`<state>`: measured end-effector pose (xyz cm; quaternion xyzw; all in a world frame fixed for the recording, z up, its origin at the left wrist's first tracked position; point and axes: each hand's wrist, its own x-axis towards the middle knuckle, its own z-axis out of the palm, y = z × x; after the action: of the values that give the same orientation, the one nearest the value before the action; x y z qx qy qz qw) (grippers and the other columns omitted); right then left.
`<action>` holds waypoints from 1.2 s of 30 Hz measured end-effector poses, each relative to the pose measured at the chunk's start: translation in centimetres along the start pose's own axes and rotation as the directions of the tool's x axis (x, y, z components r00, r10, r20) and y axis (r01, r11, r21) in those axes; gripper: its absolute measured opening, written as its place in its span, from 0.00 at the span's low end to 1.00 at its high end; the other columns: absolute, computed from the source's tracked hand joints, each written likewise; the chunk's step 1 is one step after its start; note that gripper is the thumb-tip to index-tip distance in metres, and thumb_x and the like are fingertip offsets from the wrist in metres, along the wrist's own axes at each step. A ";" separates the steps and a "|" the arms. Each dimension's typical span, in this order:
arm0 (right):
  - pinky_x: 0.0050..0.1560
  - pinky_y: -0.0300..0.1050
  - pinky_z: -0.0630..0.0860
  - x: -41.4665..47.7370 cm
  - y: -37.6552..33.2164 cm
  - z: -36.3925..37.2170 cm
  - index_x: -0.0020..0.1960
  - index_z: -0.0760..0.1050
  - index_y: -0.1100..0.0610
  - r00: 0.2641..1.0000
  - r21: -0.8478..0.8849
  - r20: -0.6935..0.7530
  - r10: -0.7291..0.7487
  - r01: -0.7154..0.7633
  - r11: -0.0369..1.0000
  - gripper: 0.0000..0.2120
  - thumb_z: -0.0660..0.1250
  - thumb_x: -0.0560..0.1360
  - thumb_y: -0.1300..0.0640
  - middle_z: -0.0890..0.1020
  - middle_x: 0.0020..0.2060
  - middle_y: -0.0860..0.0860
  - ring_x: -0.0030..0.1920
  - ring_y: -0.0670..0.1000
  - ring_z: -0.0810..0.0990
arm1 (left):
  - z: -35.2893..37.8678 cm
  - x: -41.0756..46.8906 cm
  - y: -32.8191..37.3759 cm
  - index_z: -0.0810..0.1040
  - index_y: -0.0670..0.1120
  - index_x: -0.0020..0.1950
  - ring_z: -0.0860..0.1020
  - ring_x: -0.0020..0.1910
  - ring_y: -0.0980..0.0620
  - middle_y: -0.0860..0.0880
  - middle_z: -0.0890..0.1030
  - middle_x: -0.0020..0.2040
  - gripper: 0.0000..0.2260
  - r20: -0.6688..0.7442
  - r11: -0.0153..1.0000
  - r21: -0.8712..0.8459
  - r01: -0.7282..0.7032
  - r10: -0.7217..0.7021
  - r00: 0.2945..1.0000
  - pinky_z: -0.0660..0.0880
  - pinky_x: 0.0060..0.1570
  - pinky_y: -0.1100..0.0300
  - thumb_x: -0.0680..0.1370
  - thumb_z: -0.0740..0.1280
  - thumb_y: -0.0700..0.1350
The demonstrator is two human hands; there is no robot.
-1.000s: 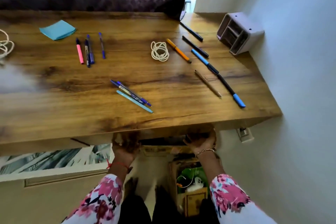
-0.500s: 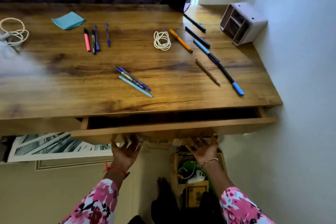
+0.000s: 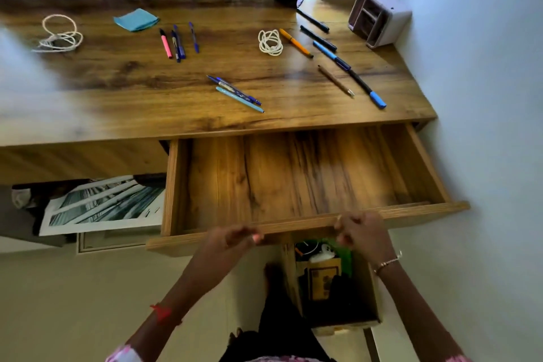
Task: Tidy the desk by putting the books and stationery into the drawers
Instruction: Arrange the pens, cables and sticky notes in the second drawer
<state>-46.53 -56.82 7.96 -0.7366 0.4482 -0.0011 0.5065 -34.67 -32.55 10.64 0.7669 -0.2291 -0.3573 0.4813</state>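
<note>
The wooden desk [image 3: 117, 103] has its right drawer [image 3: 293, 176] pulled far out, and the inside is bare wood. My left hand [image 3: 232, 239] and my right hand [image 3: 360, 232] both grip the drawer's front panel [image 3: 296, 226], fingers curled over its top edge. On the desk lie several pens: a blue cluster [image 3: 235, 94] near the front, a pink and blue group [image 3: 176, 42] at the back, an orange pen [image 3: 295, 42], black pens [image 3: 318, 38], blue-capped markers [image 3: 349, 73] and a brown pencil [image 3: 336, 81]. A blue sticky-note pad [image 3: 136, 19] lies at the back.
Two white cord coils [image 3: 270, 42] [image 3: 60, 34] lie on the desk. A grey organiser [image 3: 379, 17] sits tipped in the back right corner by the wall. An open cardboard box [image 3: 364, 288] stands on the floor under the drawer. A framed print [image 3: 102, 206] leans under the desk.
The drawer has slid from closed to far out towards me. My hands moved from under the desk edge to the top of the drawer's front panel.
</note>
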 end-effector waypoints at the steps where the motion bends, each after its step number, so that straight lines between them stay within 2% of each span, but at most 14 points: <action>1: 0.27 0.35 0.74 -1.1 -0.6 -0.1 0.35 0.78 0.61 0.987 -0.118 -0.059 -0.149 0.141 0.983 0.11 0.65 0.74 0.59 0.80 0.27 0.56 0.25 0.47 0.78 | 0.2 -0.3 0.2 0.79 0.51 0.51 0.78 0.48 0.62 0.57 0.82 0.47 0.06 -0.012 0.986 0.123 -0.116 0.118 0.993 0.73 0.46 0.71 0.77 0.64 0.45; 3: 0.29 0.36 0.73 -2.0 -1.4 0.3 0.36 0.78 0.61 0.927 -0.320 -0.104 -0.360 0.312 0.894 0.11 0.66 0.74 0.58 0.80 0.28 0.55 0.28 0.50 0.78 | 0.7 -0.3 -0.2 0.77 0.47 0.57 0.75 0.52 0.63 0.56 0.78 0.55 0.10 -0.009 0.902 0.370 -0.223 0.244 0.970 0.71 0.52 0.69 0.77 0.64 0.45; 4: 0.31 0.36 0.73 -1.9 -1.3 0.8 0.37 0.78 0.61 0.916 -0.381 -0.074 -0.395 0.340 0.860 0.10 0.66 0.74 0.57 0.80 0.29 0.54 0.30 0.50 0.77 | 1.0 -0.2 -0.7 0.76 0.46 0.60 0.72 0.54 0.62 0.54 0.76 0.57 0.12 0.018 0.871 0.441 -0.215 0.231 0.973 0.68 0.55 0.70 0.78 0.64 0.44; 6: 0.35 0.39 0.74 -1.5 0.0 1.9 0.40 0.79 0.62 0.930 -0.487 0.039 -0.364 0.336 0.806 0.11 0.64 0.75 0.55 0.80 0.33 0.54 0.34 0.50 0.77 | 1.9 -0.5 -1.7 0.75 0.45 0.62 0.71 0.53 0.62 0.51 0.77 0.59 0.13 0.086 0.863 0.475 -0.170 0.147 0.985 0.64 0.50 0.78 0.78 0.62 0.44; 8: 0.34 0.41 0.71 -1.5 2.3 2.9 0.40 0.79 0.62 0.934 -0.567 0.109 -0.340 0.339 0.750 0.15 0.61 0.77 0.53 0.79 0.33 0.55 0.33 0.50 0.74 | 2.7 -1.2 -2.5 0.74 0.45 0.64 0.71 0.52 0.62 0.50 0.78 0.60 0.14 0.100 0.863 0.486 -0.139 0.103 0.990 0.63 0.47 0.79 0.79 0.62 0.45; 11: 0.33 0.42 0.65 -2.9 4.7 3.3 0.35 0.76 0.64 0.892 -0.517 0.065 -0.447 0.413 0.750 0.19 0.59 0.78 0.55 0.75 0.28 0.57 0.29 0.52 0.71 | 3.5 -2.5 -3.2 0.72 0.47 0.66 0.73 0.59 0.56 0.49 0.76 0.63 0.16 0.069 0.843 0.528 -0.104 0.079 0.994 0.64 0.57 0.68 0.79 0.62 0.45; 12: 0.33 0.42 0.65 -3.2 5.1 3.3 0.35 0.76 0.65 0.882 -0.503 0.061 -0.467 0.431 0.749 0.19 0.59 0.79 0.55 0.76 0.28 0.58 0.29 0.54 0.72 | 3.6 -2.7 -3.3 0.72 0.47 0.66 0.73 0.60 0.55 0.50 0.76 0.63 0.16 0.062 0.836 0.541 -0.095 0.073 0.995 0.64 0.57 0.67 0.79 0.62 0.45; 14: 0.30 0.40 0.63 -3.8 5.3 3.1 0.33 0.75 0.64 0.881 -0.511 0.068 -0.467 0.433 0.742 0.19 0.58 0.79 0.56 0.76 0.28 0.58 0.29 0.53 0.72 | 3.9 -3.1 -3.4 0.74 0.46 0.65 0.74 0.60 0.55 0.50 0.77 0.62 0.15 0.057 0.827 0.553 -0.100 0.082 0.995 0.63 0.54 0.69 0.78 0.63 0.45; 17: 0.27 0.37 0.58 -4.7 5.3 2.9 0.31 0.70 0.58 0.889 -0.516 0.086 -0.449 0.425 0.743 0.18 0.58 0.79 0.55 0.70 0.26 0.53 0.25 0.46 0.64 | 4.3 -3.8 -3.4 0.75 0.46 0.64 0.75 0.57 0.56 0.50 0.79 0.60 0.15 0.060 0.817 0.565 -0.111 0.093 0.994 0.62 0.51 0.71 0.78 0.64 0.45; 21: 0.27 0.34 0.57 -5.9 5.8 2.5 0.30 0.71 0.58 0.895 -0.502 0.092 -0.436 0.420 0.756 0.18 0.59 0.78 0.56 0.66 0.23 0.49 0.24 0.43 0.61 | 5.0 -5.0 -3.5 0.74 0.47 0.64 0.74 0.54 0.58 0.50 0.79 0.58 0.15 0.051 0.819 0.566 -0.101 0.087 0.995 0.64 0.52 0.69 0.78 0.64 0.45; 24: 0.27 0.32 0.57 -6.7 6.1 2.2 0.32 0.74 0.60 0.904 -0.506 0.103 -0.415 0.407 0.761 0.18 0.59 0.78 0.55 0.68 0.24 0.50 0.24 0.42 0.62 | 5.5 -5.7 -3.6 0.74 0.47 0.64 0.72 0.51 0.61 0.51 0.80 0.57 0.15 0.042 0.823 0.561 -0.088 0.078 0.996 0.64 0.51 0.70 0.78 0.64 0.44; 28: 0.28 0.36 0.59 -7.5 6.7 1.9 0.33 0.77 0.62 0.911 -0.544 0.116 -0.396 0.392 0.742 0.19 0.59 0.78 0.54 0.67 0.23 0.49 0.24 0.42 0.62 | 6.1 -6.7 -3.9 0.75 0.47 0.63 0.74 0.53 0.58 0.51 0.80 0.57 0.15 0.040 0.840 0.539 -0.058 0.043 0.998 0.66 0.53 0.67 0.77 0.65 0.45; 30: 0.28 0.33 0.58 -7.8 7.1 1.8 0.33 0.77 0.63 0.916 -0.556 0.124 -0.381 0.382 0.738 0.19 0.60 0.77 0.54 0.68 0.23 0.50 0.25 0.45 0.64 | 6.4 -7.2 -4.0 0.76 0.48 0.62 0.73 0.51 0.60 0.51 0.80 0.57 0.14 0.036 0.840 0.541 -0.050 0.036 0.999 0.66 0.53 0.68 0.77 0.66 0.45; 36: 0.32 0.34 0.63 -8.2 8.4 1.4 0.38 0.81 0.63 0.930 -0.565 0.173 -0.324 0.363 0.741 0.17 0.63 0.74 0.51 0.73 0.29 0.52 0.32 0.48 0.71 | 7.2 -9.0 -4.5 0.76 0.48 0.62 0.72 0.52 0.62 0.53 0.79 0.57 0.14 0.049 0.849 0.527 -0.042 0.019 0.999 0.68 0.57 0.66 0.76 0.67 0.45</action>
<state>-56.36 -51.08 4.75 -0.9260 0.2666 0.0677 0.2585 -45.91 -28.49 7.48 0.8581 -0.3405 -0.2894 0.2531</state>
